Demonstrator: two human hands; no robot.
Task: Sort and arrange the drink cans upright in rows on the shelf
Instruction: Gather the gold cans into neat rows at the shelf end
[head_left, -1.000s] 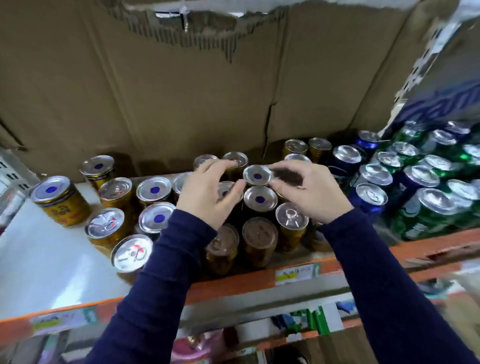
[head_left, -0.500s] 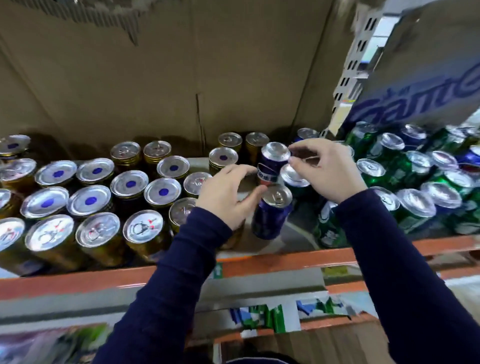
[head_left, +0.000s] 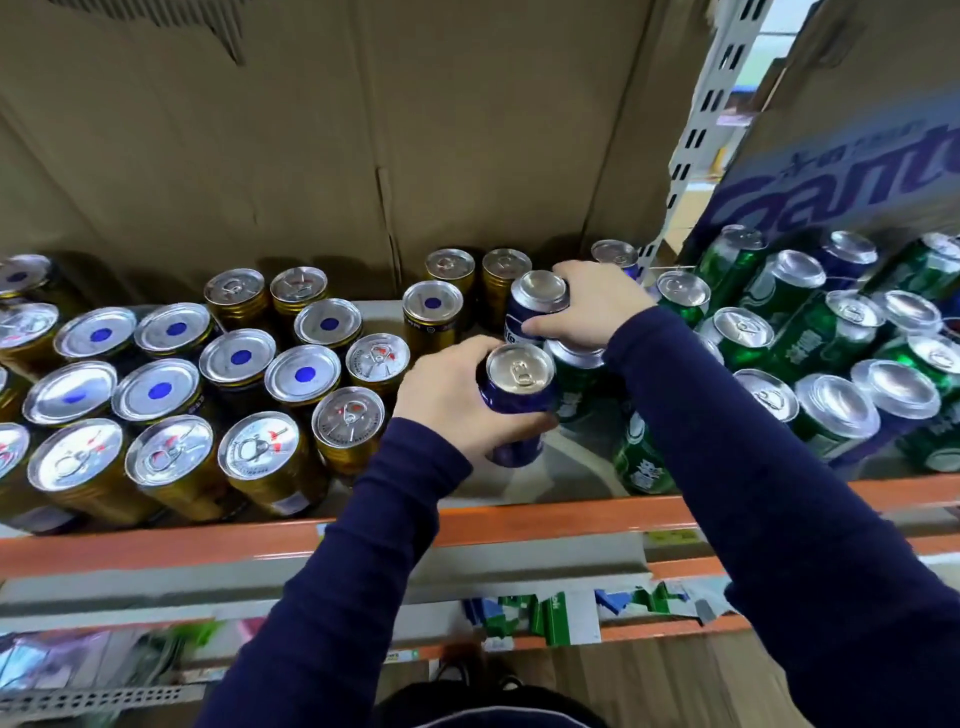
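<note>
Head view: the left hand (head_left: 449, 395) is wrapped around a blue can (head_left: 514, 402), standing up near the front of the shelf (head_left: 519, 519). The right hand (head_left: 592, 306) grips another blue can (head_left: 535, 306) just behind it (both have shiny tops). Gold cans (head_left: 260, 457) stand in rows on the left, green cans (head_left: 831, 395) on the right.

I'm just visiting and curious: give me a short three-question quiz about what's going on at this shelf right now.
1. True or false: the left hand grips a blue can.
2. What colour are the cans massed on the shelf's right side?
A) red B) green C) white
3. Fill in: the right hand holds a second blue can, farther ____ on the shelf.

Key: 1 true; 2 B; 3 back.
</note>
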